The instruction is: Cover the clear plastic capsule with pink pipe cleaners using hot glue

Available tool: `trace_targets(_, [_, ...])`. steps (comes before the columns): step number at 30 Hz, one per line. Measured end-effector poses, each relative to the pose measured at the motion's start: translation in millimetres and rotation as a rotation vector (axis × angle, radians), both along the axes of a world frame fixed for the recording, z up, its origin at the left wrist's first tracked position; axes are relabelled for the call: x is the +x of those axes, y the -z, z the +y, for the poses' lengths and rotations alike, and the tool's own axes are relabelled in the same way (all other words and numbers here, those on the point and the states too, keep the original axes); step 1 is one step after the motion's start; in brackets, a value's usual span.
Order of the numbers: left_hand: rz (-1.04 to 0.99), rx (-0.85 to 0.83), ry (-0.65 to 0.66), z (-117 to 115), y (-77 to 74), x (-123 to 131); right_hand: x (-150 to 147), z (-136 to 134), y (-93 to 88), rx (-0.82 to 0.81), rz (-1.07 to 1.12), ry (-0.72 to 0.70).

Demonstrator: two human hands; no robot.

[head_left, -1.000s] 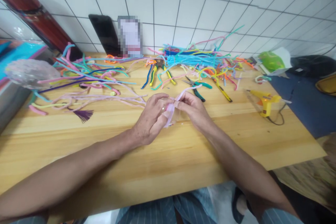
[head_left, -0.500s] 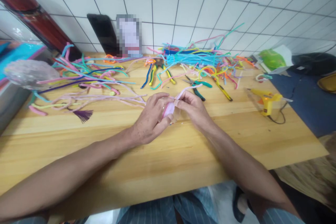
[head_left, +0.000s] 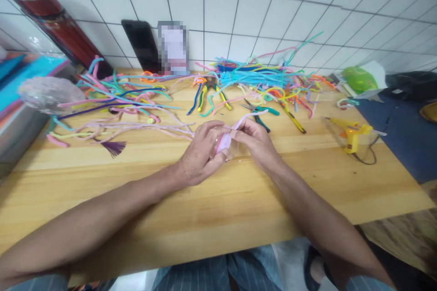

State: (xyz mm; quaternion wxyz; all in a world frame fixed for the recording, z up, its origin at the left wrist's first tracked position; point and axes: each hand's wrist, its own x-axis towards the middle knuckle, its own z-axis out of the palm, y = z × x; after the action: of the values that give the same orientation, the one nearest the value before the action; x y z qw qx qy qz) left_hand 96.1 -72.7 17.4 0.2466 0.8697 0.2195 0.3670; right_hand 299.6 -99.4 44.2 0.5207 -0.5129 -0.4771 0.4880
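Two hands meet over the middle of the counter [head_left: 218, 204]. The left hand [head_left: 200, 157] and the right hand [head_left: 257, 138] both have their fingers closed narrowly on a pink pipe cleaner [head_left: 223, 142]. It is bunched into a small coil between the fingertips, just above the wood. Its free end [head_left: 251, 117] sticks up and away past the right hand's knuckles. Something small and clear seems to sit against the coil, but what it is cannot be told.

Judging from the grip, the work is a tight bend. It likely goes best if the left hand pins the coil firmly while the right hand feeds the loose length close to the pinch, so that the wire neither springs open nor kinks.

There is plenty of bare wood toward the near edge, under both forearms. Ahead it is tighter. The teal-handled pliers [head_left: 261, 117] lie just beyond the right hand, almost under the free end. Pale strands from the left heap of pipe cleaners [head_left: 119, 100] reach nearly to the left hand's knuckles. The glue gun [head_left: 351, 134] and its cord sit well off to the right, near the edge where the counter gives way to a blue mat [head_left: 399, 132].
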Motion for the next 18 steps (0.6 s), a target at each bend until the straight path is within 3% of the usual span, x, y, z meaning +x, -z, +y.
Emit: trace_targets(18, [-0.050,0.047,-0.004,0.1,10.3,-1.8,-2.1,-3.8,5.7,-0.014,0.000,0.007])
